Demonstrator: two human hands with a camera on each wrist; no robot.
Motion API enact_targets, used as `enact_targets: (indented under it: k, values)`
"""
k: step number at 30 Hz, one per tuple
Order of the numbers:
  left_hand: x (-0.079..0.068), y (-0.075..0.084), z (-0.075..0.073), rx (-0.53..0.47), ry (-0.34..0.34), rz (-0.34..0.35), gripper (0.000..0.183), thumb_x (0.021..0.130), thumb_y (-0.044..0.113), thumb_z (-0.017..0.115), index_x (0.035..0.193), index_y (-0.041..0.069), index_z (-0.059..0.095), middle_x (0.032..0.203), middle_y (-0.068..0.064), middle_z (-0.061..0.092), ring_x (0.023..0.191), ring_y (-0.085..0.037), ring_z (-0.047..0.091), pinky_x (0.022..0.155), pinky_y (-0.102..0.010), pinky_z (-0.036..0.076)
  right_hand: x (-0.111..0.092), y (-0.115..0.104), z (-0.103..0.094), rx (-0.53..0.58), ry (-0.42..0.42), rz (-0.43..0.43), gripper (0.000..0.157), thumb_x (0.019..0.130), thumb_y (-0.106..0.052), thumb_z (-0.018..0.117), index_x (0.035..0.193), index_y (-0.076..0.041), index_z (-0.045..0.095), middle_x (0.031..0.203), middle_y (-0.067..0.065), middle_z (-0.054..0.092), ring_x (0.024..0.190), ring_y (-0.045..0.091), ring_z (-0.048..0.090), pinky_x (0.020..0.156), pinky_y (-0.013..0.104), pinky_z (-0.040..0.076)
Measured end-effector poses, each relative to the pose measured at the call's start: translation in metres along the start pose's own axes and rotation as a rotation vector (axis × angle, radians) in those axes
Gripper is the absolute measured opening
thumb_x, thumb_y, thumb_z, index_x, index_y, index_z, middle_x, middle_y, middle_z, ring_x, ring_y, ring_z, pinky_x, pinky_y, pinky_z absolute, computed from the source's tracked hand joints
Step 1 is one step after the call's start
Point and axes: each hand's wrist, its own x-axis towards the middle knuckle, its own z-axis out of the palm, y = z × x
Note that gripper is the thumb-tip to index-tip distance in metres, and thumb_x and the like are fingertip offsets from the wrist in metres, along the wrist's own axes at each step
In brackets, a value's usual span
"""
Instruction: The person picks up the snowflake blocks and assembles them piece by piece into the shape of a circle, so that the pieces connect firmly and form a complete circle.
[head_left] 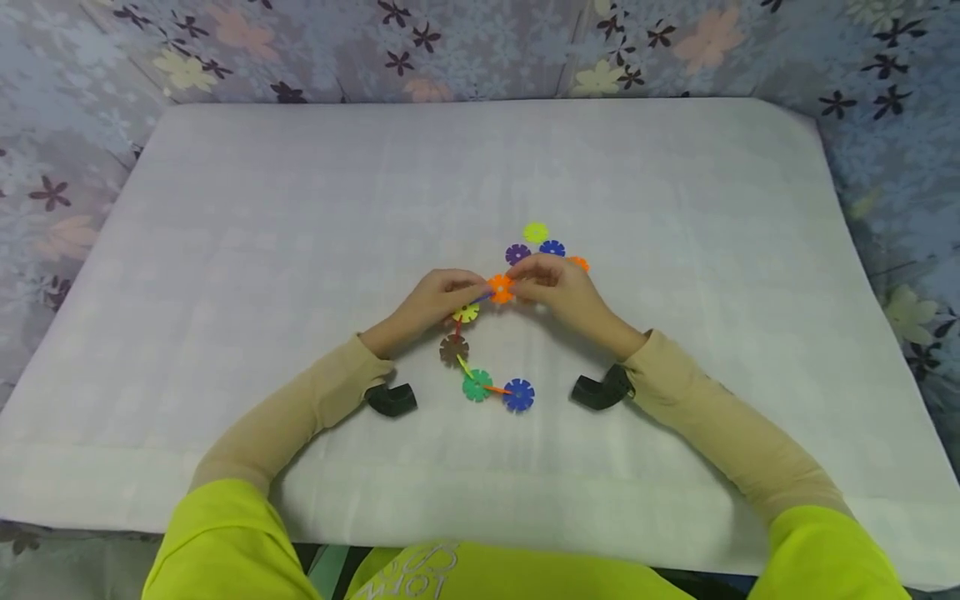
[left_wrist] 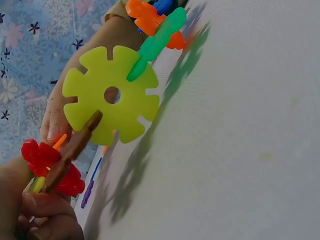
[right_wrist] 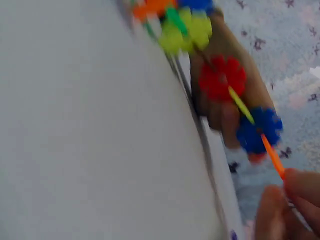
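Note:
A chain of notched plastic discs, slotted edge to edge in several colours, hangs in a curve from my left hand (head_left: 438,298). Its low end is a blue disc (head_left: 519,395), joined through an orange one to a green disc (head_left: 477,386). A brown disc (head_left: 453,350) and a lime-yellow disc (left_wrist: 111,95) are further up. My left fingers grip the chain's upper end around a blue disc (right_wrist: 260,131). From the other side my right hand (head_left: 562,292) pinches an orange disc (head_left: 500,288), whose edge meets the blue disc's edge. The right wrist view is blurred.
Just beyond my right hand lie a yellow disc (head_left: 536,232), a purple disc (head_left: 517,253), a blue one and another orange one, partly hidden. Black wrist mounts (head_left: 392,400) stick out under both sleeves. White cloth covers the table (head_left: 300,208); flowered fabric (head_left: 495,50) surrounds it.

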Motion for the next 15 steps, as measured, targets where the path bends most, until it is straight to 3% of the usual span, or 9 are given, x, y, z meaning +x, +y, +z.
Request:
enact_targets:
  k: [4, 6, 8, 10, 12, 15]
  values:
    - [-0.002, -0.001, 0.000, -0.005, 0.039, 0.018, 0.026, 0.089, 0.022, 0.058, 0.102, 0.001, 0.066, 0.088, -0.004, 0.065, 0.066, -0.014, 0.049, 0.062, -0.024, 0.041, 0.009, 0.001, -0.007, -0.434, -0.009, -0.161, 0.023, 0.087, -0.005, 0.057, 0.110, 0.001, 0.061, 0.113, 0.012, 0.058, 0.094, 0.024, 0.052, 0.079, 0.032, 0.037]
    - [-0.003, -0.001, 0.000, -0.020, 0.056, 0.025, 0.026, 0.089, 0.020, 0.058, 0.101, -0.001, 0.066, 0.095, -0.005, 0.065, 0.079, -0.014, 0.052, 0.072, -0.025, 0.041, 0.012, 0.003, -0.009, -0.667, -0.016, -0.274, 0.024, 0.086, -0.003, 0.057, 0.110, 0.002, 0.062, 0.119, 0.015, 0.054, 0.097, 0.030, 0.047, 0.082, 0.038, 0.034]
    - [-0.003, -0.001, -0.001, -0.032, 0.067, 0.029, 0.025, 0.089, 0.018, 0.058, 0.101, -0.003, 0.066, 0.096, -0.007, 0.065, 0.082, -0.015, 0.054, 0.075, -0.027, 0.042, 0.013, 0.005, -0.010, -0.830, -0.025, -0.378, 0.023, 0.084, -0.003, 0.060, 0.106, 0.002, 0.064, 0.120, 0.017, 0.052, 0.098, 0.034, 0.044, 0.083, 0.041, 0.031]
    - [-0.004, 0.001, -0.001, -0.045, 0.072, 0.023, 0.025, 0.089, 0.016, 0.058, 0.101, -0.004, 0.065, 0.096, -0.008, 0.065, 0.085, -0.016, 0.056, 0.078, -0.028, 0.043, 0.013, 0.006, -0.011, -0.893, -0.023, -0.442, 0.015, 0.081, -0.004, 0.065, 0.095, 0.000, 0.068, 0.115, 0.018, 0.055, 0.091, 0.035, 0.046, 0.079, 0.042, 0.033]
    - [-0.003, 0.001, -0.001, -0.055, 0.079, 0.011, 0.025, 0.089, 0.015, 0.058, 0.101, -0.005, 0.065, 0.096, -0.009, 0.064, 0.087, -0.017, 0.056, 0.079, -0.028, 0.043, 0.012, 0.006, -0.010, -0.860, -0.025, -0.454, 0.007, 0.078, -0.004, 0.068, 0.085, -0.001, 0.068, 0.107, 0.016, 0.060, 0.086, 0.032, 0.045, 0.075, 0.040, 0.034]
    - [-0.003, 0.001, 0.000, -0.079, 0.087, -0.011, 0.024, 0.089, 0.015, 0.057, 0.100, -0.005, 0.064, 0.094, -0.010, 0.064, 0.085, -0.017, 0.055, 0.078, -0.028, 0.042, 0.011, 0.003, -0.010, -0.764, -0.057, -0.358, 0.010, 0.077, -0.001, 0.069, 0.086, -0.001, 0.064, 0.101, 0.014, 0.062, 0.087, 0.029, 0.046, 0.077, 0.038, 0.035]
